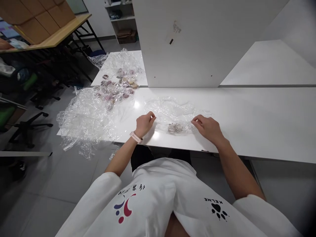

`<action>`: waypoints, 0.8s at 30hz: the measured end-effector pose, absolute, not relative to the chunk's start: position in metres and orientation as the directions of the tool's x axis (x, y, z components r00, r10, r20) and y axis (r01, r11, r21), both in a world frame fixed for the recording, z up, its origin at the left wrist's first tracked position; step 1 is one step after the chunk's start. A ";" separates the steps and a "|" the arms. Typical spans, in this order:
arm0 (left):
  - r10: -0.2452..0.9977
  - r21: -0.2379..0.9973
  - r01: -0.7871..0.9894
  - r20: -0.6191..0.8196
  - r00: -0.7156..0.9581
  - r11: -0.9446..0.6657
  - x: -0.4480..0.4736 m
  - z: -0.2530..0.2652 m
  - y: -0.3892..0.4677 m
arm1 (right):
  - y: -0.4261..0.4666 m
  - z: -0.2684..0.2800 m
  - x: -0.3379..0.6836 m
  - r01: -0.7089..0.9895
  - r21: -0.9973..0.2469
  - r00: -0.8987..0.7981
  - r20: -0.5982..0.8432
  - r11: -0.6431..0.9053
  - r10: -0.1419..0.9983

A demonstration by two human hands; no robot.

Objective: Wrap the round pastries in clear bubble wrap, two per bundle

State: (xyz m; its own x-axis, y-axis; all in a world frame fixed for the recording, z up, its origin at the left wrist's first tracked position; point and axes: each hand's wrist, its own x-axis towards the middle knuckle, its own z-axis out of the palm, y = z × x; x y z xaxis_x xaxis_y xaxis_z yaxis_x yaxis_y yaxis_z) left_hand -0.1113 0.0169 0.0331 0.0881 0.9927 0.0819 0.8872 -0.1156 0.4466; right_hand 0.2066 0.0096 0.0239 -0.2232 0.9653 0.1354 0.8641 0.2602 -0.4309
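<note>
A sheet of clear plastic film (172, 107) lies spread on the white table in front of me. Near its close edge rests a small brownish item (175, 128) that the film seems to cover; its kind is too unclear to name. My left hand (145, 124), with a pale band on the wrist, pinches the film's left side. On the other side my right hand (206, 126) pinches the film's right edge, its thumb and forefinger together. The item sits between the two hands, and neither hand touches it.
Crumpled clear film (85, 120) is heaped at the table's left end and hangs over its edge. Several small wrapped purple and yellow items (118, 85) lie behind it. An upright white panel (192, 46) stands at the table's back edge. The white tabletop (266, 121) extends rightward.
</note>
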 end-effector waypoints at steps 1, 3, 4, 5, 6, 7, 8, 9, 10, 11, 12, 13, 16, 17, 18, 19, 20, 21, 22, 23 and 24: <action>0.993 0.381 0.919 0.089 0.073 -0.101 -0.107 0.032 0.024 | 0.023 0.020 0.204 0.863 -0.454 -0.209 0.077 0.221 0.975; 0.982 0.323 0.936 0.165 0.091 -0.141 -0.095 0.027 0.029 | 0.044 0.011 0.200 0.867 -0.469 -0.198 -0.015 0.168 0.980; 0.969 0.324 0.926 0.210 0.130 -0.194 -0.088 0.024 0.027 | 0.051 0.007 0.198 0.871 -0.466 -0.199 -0.049 0.154 0.979; 0.950 0.339 0.899 0.237 0.204 -0.277 -0.080 0.021 0.024 | 0.056 0.004 0.196 0.877 -0.456 -0.201 -0.064 0.151 0.977; 0.919 0.360 0.851 0.241 0.311 -0.382 -0.071 0.016 0.020 | 0.057 0.003 0.194 0.886 -0.432 -0.207 -0.046 0.167 0.977; 0.872 0.379 0.785 0.234 0.430 -0.489 -0.063 0.012 0.017 | 0.056 0.003 0.192 0.897 -0.398 -0.210 0.001 0.193 0.978; 0.819 0.398 0.717 0.223 0.530 -0.572 -0.056 0.007 0.014 | 0.053 0.004 0.190 0.907 -0.357 -0.215 0.066 0.225 0.974; 0.777 0.415 0.665 0.210 0.594 -0.621 -0.050 0.002 0.012 | 0.048 0.006 0.188 0.914 -0.313 -0.224 0.136 0.256 0.965; 0.753 0.437 0.630 0.207 0.625 -0.642 -0.045 -0.003 0.012 | 0.041 0.007 0.185 0.917 -0.276 -0.240 0.196 0.288 0.951; 0.757 0.459 0.622 0.210 0.618 -0.635 -0.042 -0.007 0.012 | 0.033 0.008 0.182 0.909 -0.258 -0.271 0.234 0.328 0.934; 0.784 0.479 0.637 0.214 0.582 -0.604 -0.040 -0.010 0.013 | 0.025 0.008 0.179 0.888 -0.264 -0.317 0.245 0.378 0.916; 0.813 0.499 0.655 0.214 0.541 -0.567 -0.040 -0.011 0.013 | 0.015 0.007 0.176 0.855 -0.286 -0.373 0.242 0.434 0.896; 0.864 0.573 0.662 0.192 0.465 -0.484 -0.046 -0.006 0.011 | -0.008 0.000 0.175 0.753 -0.351 -0.492 0.261 0.556 0.831; 0.873 0.604 0.650 0.178 0.454 -0.461 -0.049 -0.002 0.009 | -0.013 -0.003 0.176 0.742 -0.370 -0.490 0.268 0.559 0.829; 0.882 0.642 0.633 0.155 0.446 -0.433 -0.052 0.003 0.008 | -0.016 -0.004 0.178 0.743 -0.389 -0.472 0.271 0.544 0.839; 0.892 0.682 0.617 0.120 0.436 -0.393 -0.055 0.007 0.007 | -0.016 -0.005 0.179 0.747 -0.412 -0.447 0.270 0.522 0.853; 0.901 0.719 0.604 0.071 0.428 -0.344 -0.058 0.011 0.007 | -0.014 -0.004 0.181 0.749 -0.441 -0.420 0.260 0.494 0.870; 0.907 0.746 0.601 0.009 0.420 -0.286 -0.060 0.014 0.008 | -0.011 -0.003 0.181 0.749 -0.477 -0.396 0.234 0.460 0.888; 0.910 0.756 0.613 -0.058 0.410 -0.228 -0.062 0.017 0.009 | -0.005 -0.001 0.179 0.748 -0.513 -0.379 0.190 0.421 0.906; 0.915 0.740 0.648 -0.114 0.387 -0.182 -0.063 0.019 0.011 | 0.002 0.002 0.177 0.750 -0.544 -0.368 0.130 0.376 0.921; 0.930 0.693 0.704 -0.138 0.341 -0.155 -0.063 0.021 0.012 | 0.008 0.004 0.173 0.757 -0.564 -0.363 0.058 0.330 0.930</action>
